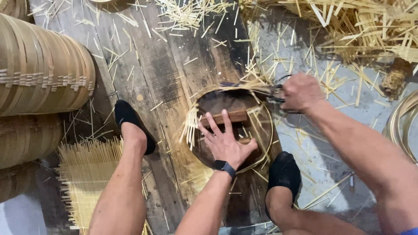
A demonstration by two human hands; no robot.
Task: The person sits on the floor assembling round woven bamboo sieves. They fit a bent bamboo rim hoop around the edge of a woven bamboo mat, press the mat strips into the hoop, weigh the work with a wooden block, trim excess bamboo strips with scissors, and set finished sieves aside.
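Observation:
A round bamboo hoop frame (266,114) lies on the wooden floor between my feet, with thin slats sticking out at its left side. My left hand (224,139) lies flat with fingers spread inside the hoop, pressing on a brown wooden block (237,116). My right hand (300,92) is closed on the handles of dark scissors (272,92) at the hoop's upper right rim. A dark watch is on my left wrist.
Stacked bamboo hoops (39,72) stand at the left. A bundle of thin bamboo sticks (87,174) lies at lower left. Loose bamboo offcuts (348,30) pile at the top right. More hoops (402,124) sit at the right edge. My feet wear black shoes (128,117).

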